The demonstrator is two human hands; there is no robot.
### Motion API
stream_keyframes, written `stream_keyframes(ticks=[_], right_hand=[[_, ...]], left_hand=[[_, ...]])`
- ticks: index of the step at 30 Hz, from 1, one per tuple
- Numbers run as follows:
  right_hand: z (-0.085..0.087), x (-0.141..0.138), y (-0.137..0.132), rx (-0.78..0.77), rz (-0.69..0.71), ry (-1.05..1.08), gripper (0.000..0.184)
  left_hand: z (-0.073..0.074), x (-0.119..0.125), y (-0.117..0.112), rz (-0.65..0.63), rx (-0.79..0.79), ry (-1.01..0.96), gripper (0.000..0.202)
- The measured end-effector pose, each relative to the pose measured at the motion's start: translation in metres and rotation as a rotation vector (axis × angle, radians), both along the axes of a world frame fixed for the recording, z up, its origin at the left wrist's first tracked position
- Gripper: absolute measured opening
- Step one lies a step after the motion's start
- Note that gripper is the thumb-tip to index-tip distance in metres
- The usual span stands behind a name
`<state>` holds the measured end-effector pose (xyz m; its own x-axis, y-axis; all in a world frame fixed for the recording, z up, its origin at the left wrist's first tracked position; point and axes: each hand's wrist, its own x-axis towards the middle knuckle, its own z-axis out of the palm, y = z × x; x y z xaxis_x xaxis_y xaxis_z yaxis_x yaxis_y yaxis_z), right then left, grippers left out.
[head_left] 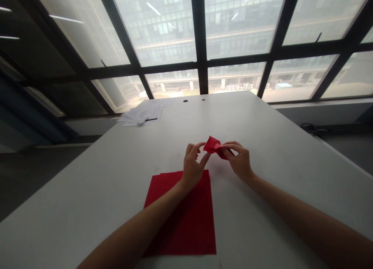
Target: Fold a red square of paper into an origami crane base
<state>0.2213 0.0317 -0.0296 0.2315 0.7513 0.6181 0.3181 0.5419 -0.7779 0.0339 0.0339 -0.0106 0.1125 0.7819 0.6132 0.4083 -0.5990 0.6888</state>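
Observation:
A small piece of folded red paper [213, 144], creased into an uneven shape with raised flaps, is held up over the white table. My right hand [241, 160] pinches its right side between thumb and fingers. At the left edge of the paper, my left hand [194, 166] curves its thumb and index finger around a corner, in a loose hold. Beneath my left wrist and forearm lies a stack of flat red paper sheets [192, 226], its edges slightly out of line. Part of that stack is hidden by the forearm.
The white table [256, 125] reaches to the windows. Loose white papers [142, 110] lie at its far left, with a dark pen [151, 119] and a crumpled whitish item [142, 122] on them. A round dark cable hole [185, 101] sits near the far edge.

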Motion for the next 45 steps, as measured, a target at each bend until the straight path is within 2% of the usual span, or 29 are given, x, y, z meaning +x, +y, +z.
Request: stream_keyframes(ticks=[4,7,10,15,19,22,24,26,30,33,36,41,45], right_hand=[[-0.004,0.000,0.002,-0.062,0.059,0.011,0.012],[-0.006,0.001,0.006,-0.140,0.093,0.099,0.020],[-0.007,0.002,0.008,-0.156,0.102,0.133,0.024],[-0.002,-0.002,0.004,-0.161,0.139,0.134,0.023],[0.005,-0.006,-0.002,-0.363,0.261,0.196,0.028],[0.009,-0.009,-0.004,-0.473,0.299,0.235,0.029],[0.010,-0.010,-0.005,-0.469,0.282,0.296,0.030],[0.009,-0.011,-0.005,-0.426,0.248,0.327,0.029],[0.005,-0.014,-0.006,-0.295,0.154,0.212,0.024],[0.004,-0.016,-0.008,-0.237,0.102,0.172,0.022],[0.004,-0.018,-0.009,-0.241,0.070,0.231,0.023],[0.005,-0.019,-0.009,-0.317,0.156,0.391,0.025],[0.006,-0.019,-0.010,-0.330,0.228,0.344,0.024]], left_hand=[[-0.001,0.002,-0.003,-0.044,0.129,0.015,0.009],[-0.002,0.001,-0.002,-0.093,0.153,0.027,0.006],[-0.001,0.000,0.000,-0.099,0.114,0.005,0.007],[0.002,-0.002,0.004,-0.002,0.009,-0.062,0.010],[0.001,-0.003,0.007,-0.004,-0.079,-0.134,0.012],[-0.002,-0.002,0.008,0.022,-0.148,-0.198,0.011],[-0.004,0.000,0.007,0.041,-0.184,-0.244,0.021],[-0.004,0.002,0.004,0.006,-0.212,-0.257,0.027],[-0.003,0.006,-0.002,-0.113,-0.211,-0.137,0.020],[-0.002,0.008,-0.004,-0.094,-0.160,-0.040,0.019],[-0.004,0.007,-0.003,-0.077,-0.130,0.014,0.023],[-0.005,0.004,-0.002,-0.103,-0.005,0.137,0.007],[-0.004,0.002,-0.002,-0.082,0.043,0.211,0.015]])
